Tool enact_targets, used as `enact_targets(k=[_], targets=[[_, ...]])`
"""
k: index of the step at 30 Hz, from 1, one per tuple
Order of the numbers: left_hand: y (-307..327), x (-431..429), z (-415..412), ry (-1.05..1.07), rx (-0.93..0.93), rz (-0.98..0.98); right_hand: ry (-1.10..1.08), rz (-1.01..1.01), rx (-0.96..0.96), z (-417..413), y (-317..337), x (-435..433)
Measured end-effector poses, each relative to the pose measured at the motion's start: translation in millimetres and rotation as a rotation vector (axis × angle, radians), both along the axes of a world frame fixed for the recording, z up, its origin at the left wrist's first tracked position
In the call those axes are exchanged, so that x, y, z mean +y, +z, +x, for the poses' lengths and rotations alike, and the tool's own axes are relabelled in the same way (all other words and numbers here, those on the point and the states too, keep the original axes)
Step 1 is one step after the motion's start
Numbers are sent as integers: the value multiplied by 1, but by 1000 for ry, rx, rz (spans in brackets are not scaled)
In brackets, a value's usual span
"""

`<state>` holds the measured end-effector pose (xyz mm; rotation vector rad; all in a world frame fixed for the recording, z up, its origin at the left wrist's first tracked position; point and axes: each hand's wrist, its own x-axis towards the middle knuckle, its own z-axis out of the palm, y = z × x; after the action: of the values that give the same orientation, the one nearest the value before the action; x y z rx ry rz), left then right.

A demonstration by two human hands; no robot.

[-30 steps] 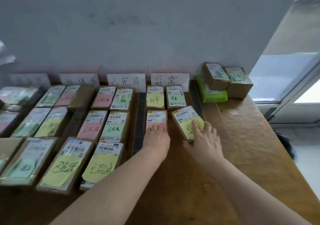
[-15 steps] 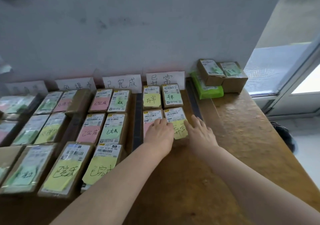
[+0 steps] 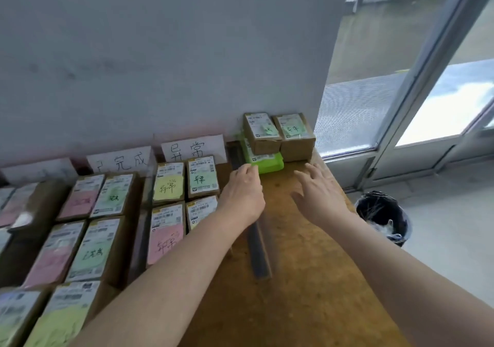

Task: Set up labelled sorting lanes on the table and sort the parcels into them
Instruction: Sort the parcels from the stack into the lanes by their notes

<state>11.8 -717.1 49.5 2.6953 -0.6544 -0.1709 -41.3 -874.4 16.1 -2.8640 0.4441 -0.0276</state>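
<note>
1. A brown wooden table stands against a grey wall, with a glass door to the right and a black bin on the floor by the table's end.
2. The unsorted parcels sit in the far right corner against the wall. A flat green parcel carries a small brown box, and a second brown box stands just beside it on the right.
3. The green parcel's long side appears to run from the person toward the wall, its near short edge facing both hands.
4. The left hand is nearer, its curled fingers at the parcel's near-left corner. Whether they pinch anything I cannot tell.
5. The right hand hovers over bare wood with fingers apart, pointing at the second brown box, close but not touching.
6. A dark divider strip runs under the left hand. Left of it, labelled parcels fill the lane below the 异常 card.
</note>
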Motion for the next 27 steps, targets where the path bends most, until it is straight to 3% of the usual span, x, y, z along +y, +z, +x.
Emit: enact_targets(k=[11, 20, 27], targets=[[-13, -114, 50, 162, 55, 1, -10, 101, 71, 82, -23, -109], [-29, -136, 90, 314, 7, 71, -48, 177, -3, 181, -57, -109], [-35, -147, 123, 390, -23, 100, -70, 157, -45, 197, -69, -122]])
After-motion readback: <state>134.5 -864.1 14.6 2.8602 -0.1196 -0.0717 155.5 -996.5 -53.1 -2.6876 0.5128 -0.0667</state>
